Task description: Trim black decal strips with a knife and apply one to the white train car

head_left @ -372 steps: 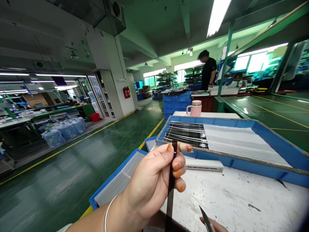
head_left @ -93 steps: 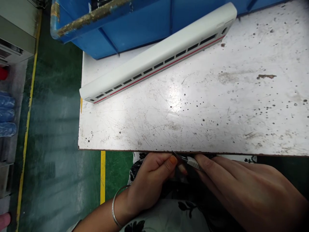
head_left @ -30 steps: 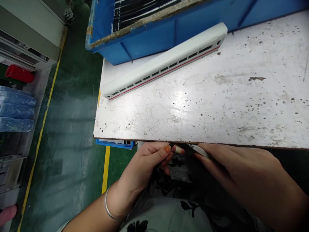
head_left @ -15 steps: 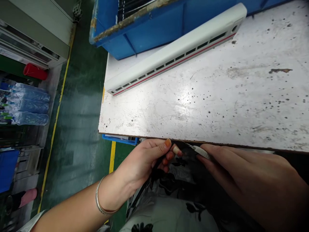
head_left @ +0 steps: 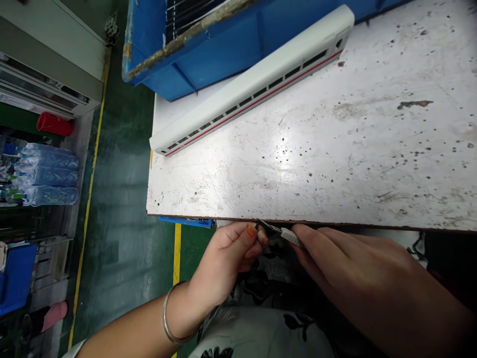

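Head view, sole camera. Left hand [head_left: 227, 258]: thumb and fingers clamped together on a dark strip [head_left: 261, 225], of which only a small end shows, just below the near edge of the table. Bracelet [head_left: 166, 318], silver-coloured, at that wrist. Right hand [head_left: 357, 278]: thumb and fingers pressed on a tool [head_left: 291, 236], pale grip, thin metal tip pointing at the left fingertips; whether tip and strip touch cannot be told. Patterned cloth [head_left: 257, 332], pale with black leaves, beneath both hands.

Table [head_left: 238, 186]: white top, scratched and speckled. Case [head_left: 253, 82], long, white, with dark slots and a red stripe, lying aslant on the table, in front of a blue bin [head_left: 219, 57]. Black strips [head_left: 192, 15], several, within the bin. Tray [head_left: 190, 222], blue, partly hidden under the table's near edge.

Left background: red bucket [head_left: 54, 124]; wrapped bottles [head_left: 52, 171] near it; yellow lines [head_left: 177, 253] on green floor.
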{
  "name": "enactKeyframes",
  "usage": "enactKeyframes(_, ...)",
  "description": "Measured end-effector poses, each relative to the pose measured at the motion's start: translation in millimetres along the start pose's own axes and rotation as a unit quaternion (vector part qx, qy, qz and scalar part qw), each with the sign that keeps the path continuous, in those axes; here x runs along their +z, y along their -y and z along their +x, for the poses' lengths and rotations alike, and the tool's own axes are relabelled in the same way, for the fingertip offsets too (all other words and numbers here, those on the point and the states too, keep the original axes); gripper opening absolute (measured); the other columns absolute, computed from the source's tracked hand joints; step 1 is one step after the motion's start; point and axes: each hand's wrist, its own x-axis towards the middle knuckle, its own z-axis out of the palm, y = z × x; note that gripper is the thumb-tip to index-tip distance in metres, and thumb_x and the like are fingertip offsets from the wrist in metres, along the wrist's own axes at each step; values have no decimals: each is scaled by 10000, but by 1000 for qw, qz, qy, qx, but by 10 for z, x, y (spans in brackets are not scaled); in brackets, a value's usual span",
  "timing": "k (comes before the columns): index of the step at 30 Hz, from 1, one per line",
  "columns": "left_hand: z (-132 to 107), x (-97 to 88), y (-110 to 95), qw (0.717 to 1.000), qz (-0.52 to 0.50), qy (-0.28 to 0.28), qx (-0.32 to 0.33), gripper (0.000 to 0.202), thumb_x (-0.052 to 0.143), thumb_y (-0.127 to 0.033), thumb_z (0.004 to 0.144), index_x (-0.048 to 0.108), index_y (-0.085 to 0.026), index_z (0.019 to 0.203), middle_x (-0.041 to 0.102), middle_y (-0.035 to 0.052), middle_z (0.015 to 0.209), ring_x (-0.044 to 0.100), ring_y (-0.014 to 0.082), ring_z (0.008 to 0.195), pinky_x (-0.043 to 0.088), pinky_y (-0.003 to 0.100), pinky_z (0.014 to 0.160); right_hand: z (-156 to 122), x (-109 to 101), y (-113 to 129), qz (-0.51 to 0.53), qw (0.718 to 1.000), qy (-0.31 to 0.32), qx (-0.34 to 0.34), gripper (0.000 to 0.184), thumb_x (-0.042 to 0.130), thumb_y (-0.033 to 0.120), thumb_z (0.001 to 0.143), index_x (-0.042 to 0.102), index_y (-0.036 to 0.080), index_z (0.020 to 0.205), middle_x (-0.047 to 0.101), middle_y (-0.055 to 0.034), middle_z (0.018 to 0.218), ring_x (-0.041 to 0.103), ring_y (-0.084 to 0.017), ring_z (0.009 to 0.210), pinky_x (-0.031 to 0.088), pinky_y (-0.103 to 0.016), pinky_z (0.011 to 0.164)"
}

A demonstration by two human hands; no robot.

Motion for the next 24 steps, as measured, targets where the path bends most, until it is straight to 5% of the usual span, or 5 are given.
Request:
enactKeyframes(10, 29, 78, 168, 991, 77, -92, 63, 403, 584, -493, 940, 586, -166, 704, 350, -46, 594, 258, 87, 536, 212, 233, 480, 22, 49, -41, 7, 1000, 4, -24, 393, 463, -17, 748, 610, 106, 1091, 702, -115, 907, 678, -270, 657, 538, -397, 461)
enactKeyframes(19, 50, 89, 176, 986, 82, -112, 87, 416, 624, -493, 910, 588, -163, 660, 374, -44, 575, 255, 91, 527, 243, 237, 491, -46, 72, -64, 19, 1000, 18, -4, 328, 524, 91, 803, 599, 192, 1105, 707, -75, 1008, 681, -263, 744, 545, -411, 536)
enactKeyframes(24, 46, 101, 172, 987, 78, -114, 78, 418, 635, -500, 898, 584, -166, 651, 363, -45, 564, 257, 92, 523, 237, 238, 488, -44, 69, -16, 3, 1000, 7, 2, 357, 525, 102, 787, 598, 143, 1135, 694, -113, 998, 676, -274, 728, 522, -409, 495)
